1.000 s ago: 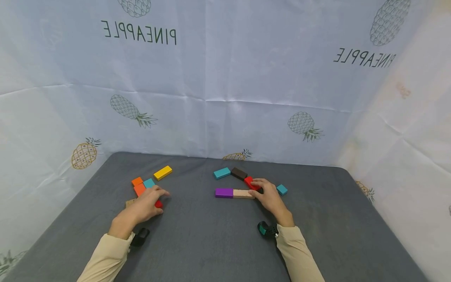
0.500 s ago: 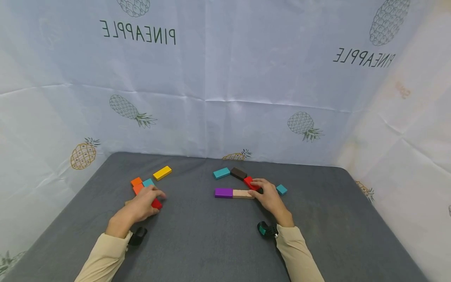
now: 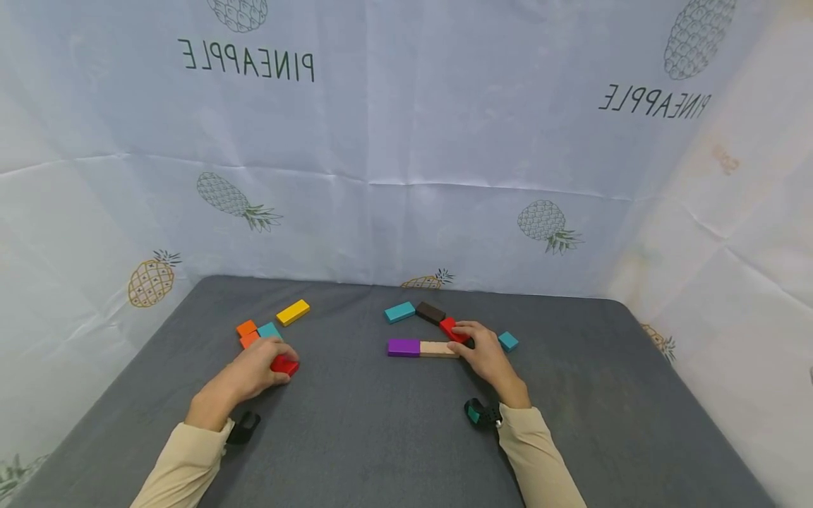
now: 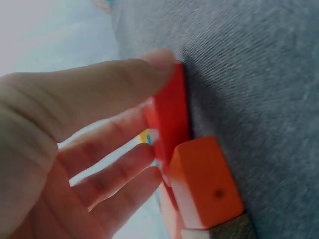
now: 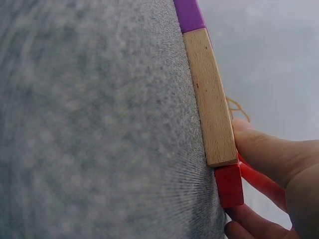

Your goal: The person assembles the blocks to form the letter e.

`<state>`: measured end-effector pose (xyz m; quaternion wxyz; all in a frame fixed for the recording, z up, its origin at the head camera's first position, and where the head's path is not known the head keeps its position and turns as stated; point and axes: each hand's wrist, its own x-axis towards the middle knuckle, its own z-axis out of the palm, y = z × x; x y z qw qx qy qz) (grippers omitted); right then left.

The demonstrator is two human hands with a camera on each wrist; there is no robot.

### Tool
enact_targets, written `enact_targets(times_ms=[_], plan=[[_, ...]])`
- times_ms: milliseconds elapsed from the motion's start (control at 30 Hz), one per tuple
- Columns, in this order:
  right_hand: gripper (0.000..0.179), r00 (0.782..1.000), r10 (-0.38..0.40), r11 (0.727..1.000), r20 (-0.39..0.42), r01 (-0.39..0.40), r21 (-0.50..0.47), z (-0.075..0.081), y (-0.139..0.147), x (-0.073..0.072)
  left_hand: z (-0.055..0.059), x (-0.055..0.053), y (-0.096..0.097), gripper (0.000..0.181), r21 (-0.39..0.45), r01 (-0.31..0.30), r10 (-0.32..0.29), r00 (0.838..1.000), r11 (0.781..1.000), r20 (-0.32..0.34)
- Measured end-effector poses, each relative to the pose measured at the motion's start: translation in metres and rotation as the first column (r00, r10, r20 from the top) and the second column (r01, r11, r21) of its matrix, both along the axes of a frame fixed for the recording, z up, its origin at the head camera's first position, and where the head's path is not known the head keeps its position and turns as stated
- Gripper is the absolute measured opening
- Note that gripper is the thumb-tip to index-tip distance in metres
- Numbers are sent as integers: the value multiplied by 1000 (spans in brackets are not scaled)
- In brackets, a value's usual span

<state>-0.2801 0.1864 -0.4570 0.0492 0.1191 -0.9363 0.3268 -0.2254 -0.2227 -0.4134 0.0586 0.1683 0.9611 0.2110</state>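
Note:
In the head view my left hand [image 3: 254, 370] pinches a red block [image 3: 284, 365] between thumb and fingers. Its lower end meets an orange block [image 4: 207, 181] in the left wrist view. Just beyond the hand lie another orange block [image 3: 246, 328] and a blue block [image 3: 269, 331]. My right hand [image 3: 488, 356] curls over the corner where a plain wooden block [image 3: 438, 349] meets a second red block [image 3: 449, 327]. Its thumb touches the wooden block [image 5: 212, 99], while the fingers reach behind the red block [image 5: 230, 186]. A purple block [image 3: 403, 347] abuts the wooden one.
A dark brown block [image 3: 430, 312] and a blue block [image 3: 400, 312] continue the right-hand row. A small blue block [image 3: 508, 341] lies right of my right hand, and a yellow block [image 3: 293, 312] at the back left. Grey cloth covers the table [image 3: 375, 437], before a pineapple-print curtain [image 3: 406, 141].
My left hand first drew slightly left, then its fingers closed on the red block, which has turned and shifted slightly. My right hand and its blocks have stayed in place.

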Motion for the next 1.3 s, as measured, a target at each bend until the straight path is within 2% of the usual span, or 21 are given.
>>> enact_targets(times_ms=[100,200,400,467,600,767,967,1300], plan=[[41,1000,3,1000,-2,-3,0,0,1,0,-5,-2,2,27,5,18,-18,998,1000,-60],[42,1000,8,1000,-3,-8,2,0,1,0,-7,-1,4,32,8,23,-22,997,1000,-78],[42,1000,11,1000,-9,-11,0,1,1,0,1,-2,5,35,-16,17,-16,1000,1000,20],[42,1000,9,1000,-9,-9,-1,0,1,0,3,-3,6,33,-24,20,-19,999,1000,34],[42,1000,7,1000,-4,-7,-3,0,1,0,4,-4,11,29,-42,15,-14,999,999,30],[42,1000,9,1000,0,-9,-13,0,1,0,3,-6,19,30,-19,-2,3,1000,1000,26],[42,1000,3,1000,3,-3,-10,0,1,-1,-1,-12,28,32,1,7,-7,1000,1000,-25],[42,1000,-6,1000,6,6,-3,-1,0,0,-7,-18,37,35,-10,2,-2,1000,1000,-2]])
